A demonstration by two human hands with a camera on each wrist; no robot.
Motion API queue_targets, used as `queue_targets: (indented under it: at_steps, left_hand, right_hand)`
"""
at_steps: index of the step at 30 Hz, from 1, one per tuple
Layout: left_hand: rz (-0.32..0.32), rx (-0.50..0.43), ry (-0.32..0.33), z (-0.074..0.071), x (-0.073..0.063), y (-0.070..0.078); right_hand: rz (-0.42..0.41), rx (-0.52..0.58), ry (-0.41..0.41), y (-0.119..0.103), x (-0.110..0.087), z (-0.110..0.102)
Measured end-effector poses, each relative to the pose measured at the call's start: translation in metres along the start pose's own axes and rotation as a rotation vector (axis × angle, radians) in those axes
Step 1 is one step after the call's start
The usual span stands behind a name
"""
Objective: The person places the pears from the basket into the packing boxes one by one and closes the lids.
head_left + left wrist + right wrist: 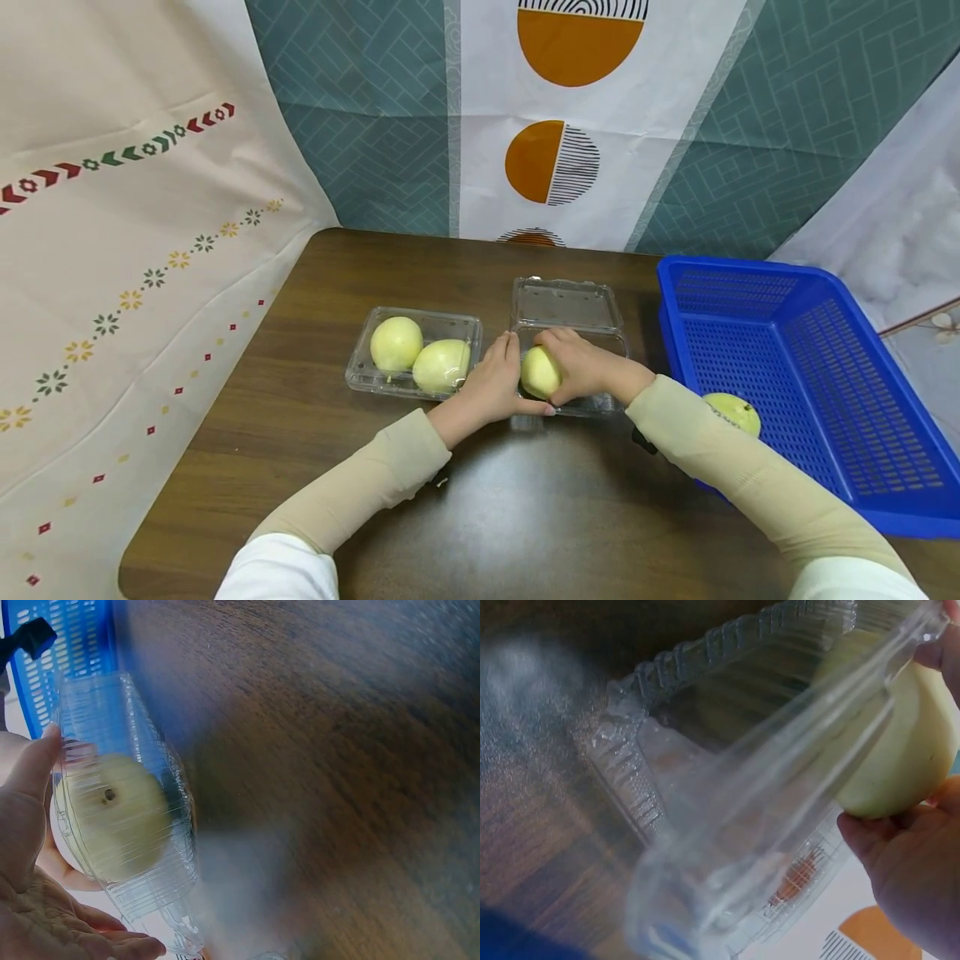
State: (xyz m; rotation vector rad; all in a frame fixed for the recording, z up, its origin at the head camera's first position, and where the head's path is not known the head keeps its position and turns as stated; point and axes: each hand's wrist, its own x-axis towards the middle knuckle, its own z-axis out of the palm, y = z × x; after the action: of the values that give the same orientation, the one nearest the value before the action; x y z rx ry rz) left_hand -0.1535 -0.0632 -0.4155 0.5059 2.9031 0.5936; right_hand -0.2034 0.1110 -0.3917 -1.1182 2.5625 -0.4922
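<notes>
My right hand [588,362] grips a pale yellow-green pear [538,373] inside the left part of a clear plastic clamshell box [606,403]. Its hinged lid [566,304] lies back on the far side. In the right wrist view, fingers and thumb of the right hand [922,862] hold the pear [911,742] across the box wall. My left hand [491,387] rests against the box's left side, fingers extended and thumb stretched along the near edge. The left wrist view shows the pear [120,825] through the clear wall.
Left of the hands, another clear plastic box [362,379] contains two pears [396,343]. A blue perforated basket [832,375] stands on the right, with one pear [733,412] in its near left part. All stand on a brown wooden table [480,533], backed by patterned cloth [360,125].
</notes>
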Motion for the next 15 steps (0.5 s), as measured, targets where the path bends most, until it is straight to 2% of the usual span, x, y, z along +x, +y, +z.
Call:
queue_targets:
  at_steps: [9, 15]
  left_hand:
    - [-0.007, -0.007, 0.001, -0.0004, 0.0004, 0.0011]
    - [-0.012, -0.012, 0.0, -0.0004, 0.0005, 0.0009]
  right_hand:
    - [-0.081, 0.023, -0.036, 0.0058, 0.0044, -0.0006]
    - [-0.097, 0.037, -0.078, 0.004, 0.0053, -0.0045]
